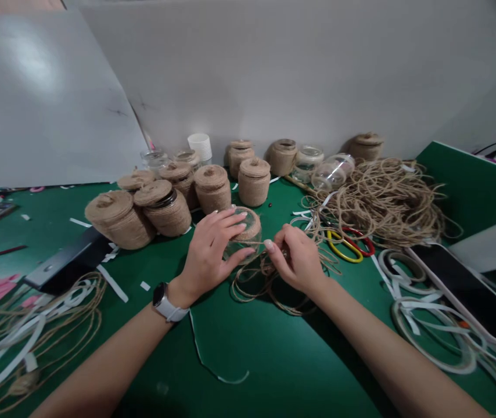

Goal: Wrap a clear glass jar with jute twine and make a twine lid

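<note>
A glass jar (pixel 251 227), partly wrapped in twine, lies tipped on the green table. My left hand (pixel 212 247) holds it from the left, with the fingers over its top and the thumb along its near side. To the right, my right hand (pixel 294 255) is closed on a strand of twine that runs across to the jar. Loose loops of twine (pixel 248 285) hang and lie on the table below and around my right hand. A watch is on my left wrist.
Several twine-covered jars (pixel 119 220) stand behind and left. Bare glass jars (pixel 333 172), a large twine heap (pixel 387 200) and yellow-and-red scissors (pixel 344 246) are at the right. A phone (pixel 470 290) and tape rolls (pixel 431 331) lie further right; a black box (pixel 67 261) sits left.
</note>
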The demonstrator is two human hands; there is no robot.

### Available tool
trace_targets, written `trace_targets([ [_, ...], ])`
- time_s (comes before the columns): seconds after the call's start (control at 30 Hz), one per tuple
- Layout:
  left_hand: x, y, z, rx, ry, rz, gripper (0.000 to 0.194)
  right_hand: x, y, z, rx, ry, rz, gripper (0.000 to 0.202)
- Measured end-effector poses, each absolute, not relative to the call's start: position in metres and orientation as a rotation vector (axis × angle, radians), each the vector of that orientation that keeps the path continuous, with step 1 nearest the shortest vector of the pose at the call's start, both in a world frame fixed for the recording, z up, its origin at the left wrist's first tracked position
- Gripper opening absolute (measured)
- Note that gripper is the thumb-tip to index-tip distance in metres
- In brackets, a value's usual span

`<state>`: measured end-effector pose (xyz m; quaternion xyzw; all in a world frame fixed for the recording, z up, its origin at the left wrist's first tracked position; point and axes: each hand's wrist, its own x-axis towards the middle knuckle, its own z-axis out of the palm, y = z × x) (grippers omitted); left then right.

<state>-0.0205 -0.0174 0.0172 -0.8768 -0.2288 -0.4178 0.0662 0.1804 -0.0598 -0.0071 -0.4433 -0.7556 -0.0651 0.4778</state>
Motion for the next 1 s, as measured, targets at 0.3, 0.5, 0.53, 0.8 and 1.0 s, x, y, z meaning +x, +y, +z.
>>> trace_targets([
  [0.3,-0.0198,-0.0175,0.016,-2.637,-0.678,-1.165,0.044,0.1776,-0.0602,-0.0057,-1.046,-1.853,-0.243,0.022],
  [0.5,-0.0207,-0.0173,0.0204,-2.693,-0.654,-1.164,0.042,0.1762,-0.0613,-0.0044,-1.056,-1.852,-0.251,0.021],
  [0.53,-0.0209,-0.0171,0.0212,-2.706,-0.648,-1.173,0.042,0.1759,-0.0614,-0.0046,-1.061,-1.855,-0.246,0.021],
  [0.8,-0.0172,-0.0195,0.0216,-2.783,-0.641,-1.387,0.033,0.1753,-0.0609,-0.0065,-1.054,-1.884,-0.228,0.02],
  [1.0,-0.0143,-0.0238,0.0178,-2.715,-0.778,-1.448,0.023,0.1779,-0.0598,-0.0077,-1.091,-1.859,-0.236,0.021],
])
